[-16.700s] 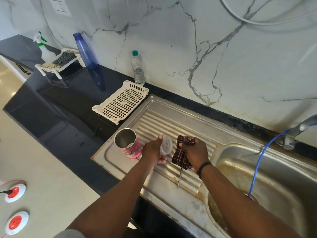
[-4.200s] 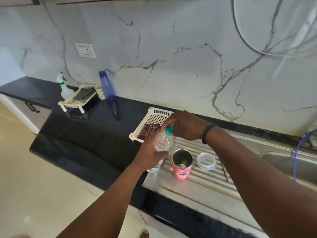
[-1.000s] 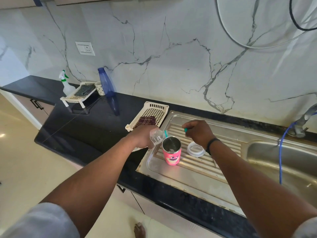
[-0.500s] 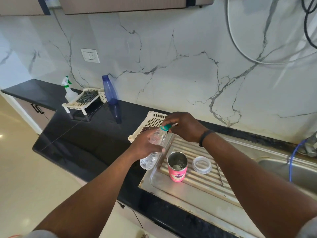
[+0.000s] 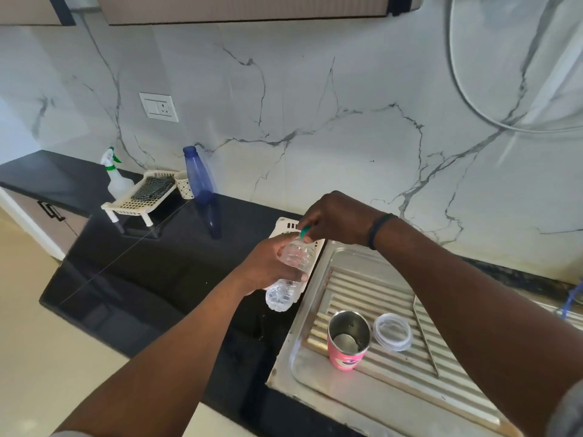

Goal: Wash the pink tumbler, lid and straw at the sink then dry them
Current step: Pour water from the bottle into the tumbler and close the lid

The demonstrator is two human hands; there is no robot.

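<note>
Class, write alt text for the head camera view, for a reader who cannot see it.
A person's left hand grips a clear plastic bottle while the right hand pinches its green cap, above a black counter. On the steel drainboard stand an open pink tumbler, a clear lid and a metal straw.

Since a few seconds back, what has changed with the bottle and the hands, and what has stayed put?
A second ago the left hand tipped the water bottle over the pink tumbler while the right hand held the green cap aside. Now the bottle is lifted away to the left and the right hand pinches the cap at its neck. Tumbler, lid and straw stayed on the draining board.
</note>
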